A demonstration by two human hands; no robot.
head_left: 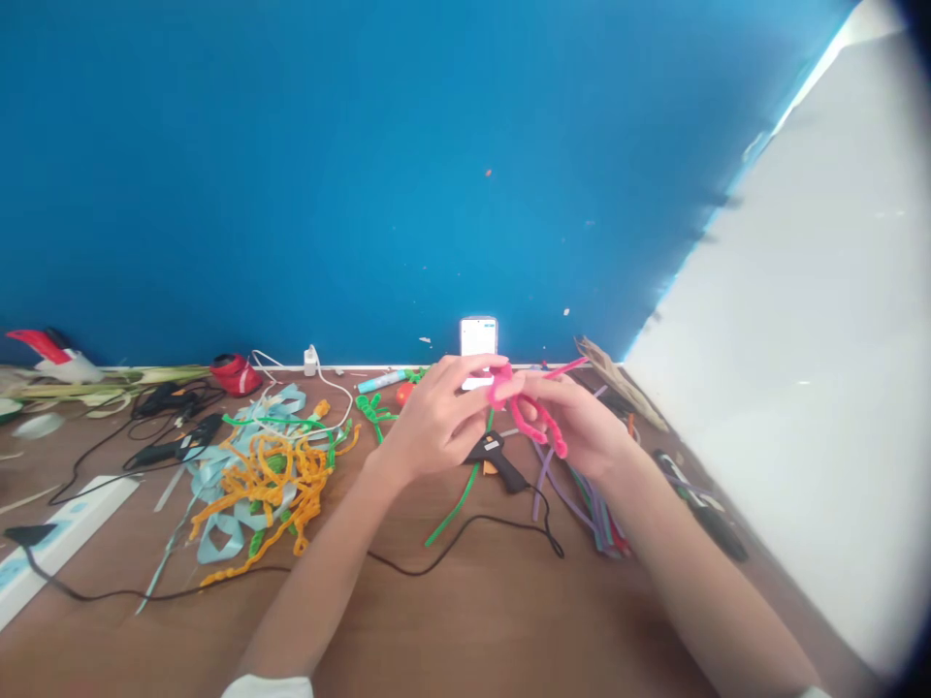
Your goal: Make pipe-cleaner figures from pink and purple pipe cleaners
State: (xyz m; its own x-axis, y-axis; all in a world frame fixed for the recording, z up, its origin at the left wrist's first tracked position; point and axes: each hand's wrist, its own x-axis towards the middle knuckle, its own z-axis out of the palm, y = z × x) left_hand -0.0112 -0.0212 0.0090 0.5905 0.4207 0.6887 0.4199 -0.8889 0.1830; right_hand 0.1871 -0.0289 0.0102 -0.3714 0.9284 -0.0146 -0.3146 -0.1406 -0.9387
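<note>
Both hands meet in the air above the middle of the table, on one bent pink pipe cleaner (556,442). My left hand (442,419) pinches its looped left part between thumb and fingers. From the right, my right hand (571,417) grips the same piece with closed fingers. One straight end sticks out up and to the right, and curled loops hang below the fingers. Part of the pink piece is hidden by my fingers. A lit phone (478,337) stands against the wall just behind my hands. Below them lies a black glue gun (501,463).
Orange pipe cleaners (280,485) lie tangled with light blue ribbon (218,540) on the left. A white power strip (65,545) is at the left edge. Purple pipe cleaners (563,485) lie under my right arm. A black cable (465,528) crosses the table (451,620).
</note>
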